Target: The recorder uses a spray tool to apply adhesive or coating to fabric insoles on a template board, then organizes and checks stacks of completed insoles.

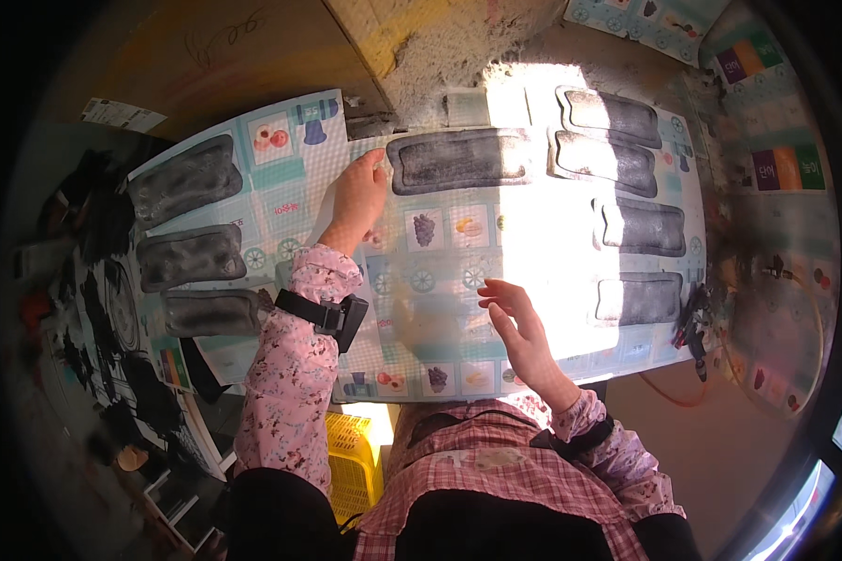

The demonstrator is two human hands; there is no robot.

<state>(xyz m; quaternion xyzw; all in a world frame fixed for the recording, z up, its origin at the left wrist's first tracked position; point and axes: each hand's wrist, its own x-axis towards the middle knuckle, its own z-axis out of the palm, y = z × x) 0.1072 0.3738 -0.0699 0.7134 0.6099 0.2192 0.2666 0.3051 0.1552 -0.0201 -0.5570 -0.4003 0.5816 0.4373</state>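
A picture sheet (pixel 440 299) printed with fruits and wheels covers the work surface in front of me. On it, toward the far side, lies a dark grey wavy-edged pad (pixel 460 161). My left hand (pixel 355 196) is beside that pad's left end, its fingers drawn together; whatever they pinch is hidden. Over the nearer middle of the sheet is my right hand (pixel 522 338), fingers loosely bent and apart, holding nothing.
Similar dark pads (pixel 192 257) lie in a column at left, and more pads (pixel 641 229) at right, partly in bright sunlight. An air-gun-like black tool (pixel 694 327) with a hose is at the right edge. A yellow basket (pixel 354 467) stands below the near edge.
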